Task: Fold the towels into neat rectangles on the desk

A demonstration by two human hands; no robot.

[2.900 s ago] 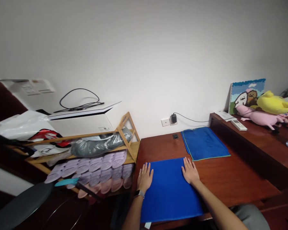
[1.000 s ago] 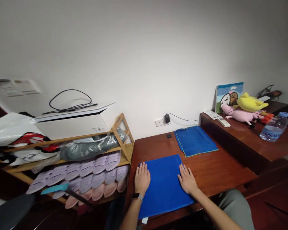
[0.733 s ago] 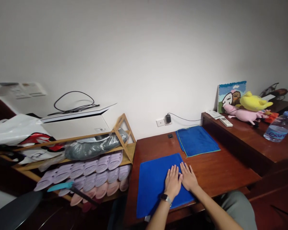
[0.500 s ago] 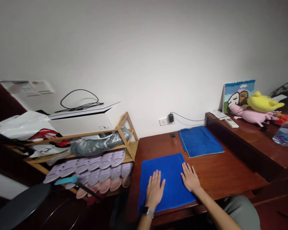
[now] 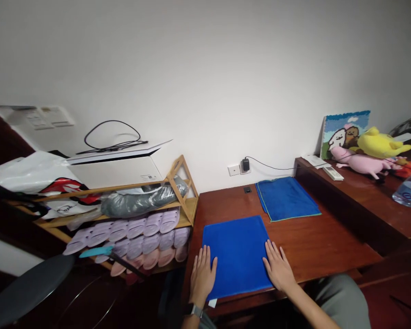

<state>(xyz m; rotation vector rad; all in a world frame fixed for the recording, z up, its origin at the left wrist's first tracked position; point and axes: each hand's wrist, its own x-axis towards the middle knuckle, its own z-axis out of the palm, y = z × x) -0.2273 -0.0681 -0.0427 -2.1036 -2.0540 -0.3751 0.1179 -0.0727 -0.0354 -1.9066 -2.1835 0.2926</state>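
Note:
A folded blue cloth [image 5: 237,252] lies flat on the dark red wooden desk [image 5: 311,246] in front of me. My left hand [image 5: 202,274] rests flat on its near left edge, fingers stretched out. My right hand [image 5: 279,270] lies flat on the near right edge, fingers spread. Neither hand grips anything. A second blue cloth [image 5: 285,198] with a pale green hem lies farther back on the desk, out of reach of both hands.
A wooden rack [image 5: 178,201] holding several lilac and pink slippers stands left of the desk. A raised shelf [image 5: 363,192] at right carries plush toys [image 5: 373,151], a remote [image 5: 333,172] and a water bottle [image 5: 409,193]. A charger [image 5: 246,164] is plugged into the wall socket.
My left hand slid from the cloth's middle out to its near left edge. My right hand slid toward me along the right edge. The cloth stays flat.

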